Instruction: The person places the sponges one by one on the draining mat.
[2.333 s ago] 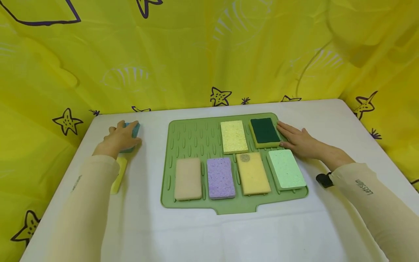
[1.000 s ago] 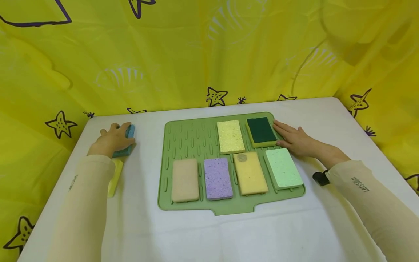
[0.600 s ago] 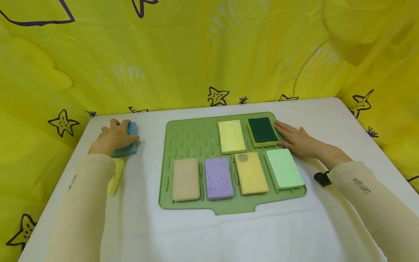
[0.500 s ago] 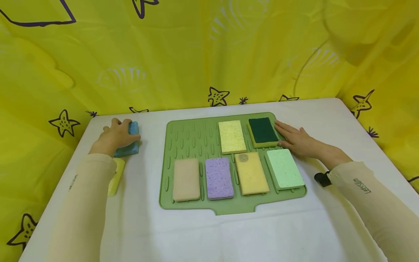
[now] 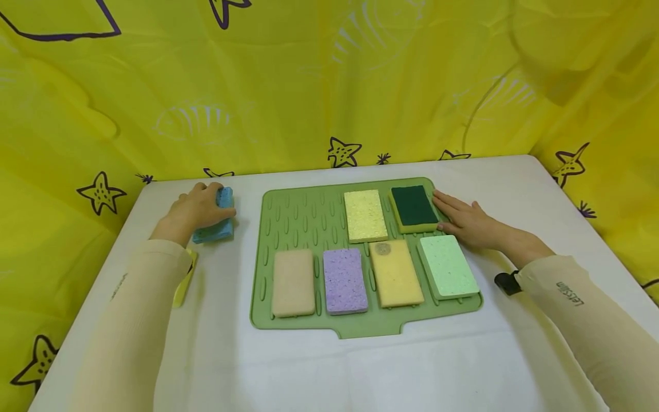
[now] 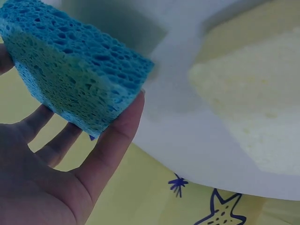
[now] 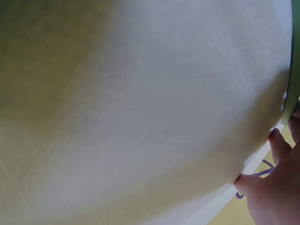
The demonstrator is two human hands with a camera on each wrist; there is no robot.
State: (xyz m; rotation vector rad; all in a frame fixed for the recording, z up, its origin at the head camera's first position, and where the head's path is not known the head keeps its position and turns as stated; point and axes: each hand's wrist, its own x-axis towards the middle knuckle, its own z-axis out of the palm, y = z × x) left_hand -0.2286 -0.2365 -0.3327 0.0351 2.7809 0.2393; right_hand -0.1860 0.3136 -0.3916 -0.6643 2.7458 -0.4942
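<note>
In the head view my left hand holds a blue sponge at the table's left side. The left wrist view shows the porous blue sponge pinched between thumb and fingers, raised off the white cloth. A yellow sponge lies near my left wrist, partly hidden by the sleeve. My right hand rests with straight fingers at the right edge of a green ribbed mat. Its fingertips are beside a sponge with a dark green top. In the right wrist view, the right hand is only partly visible.
On the mat are a pale yellow sponge, a beige sponge, a purple sponge, a yellow sponge with a grey spot and a mint green sponge. A yellow patterned curtain stands behind the white table.
My left hand has gripped the blue sponge and lifted it, carrying it rightward toward the mat. The right hand stays at the mat's edge.
</note>
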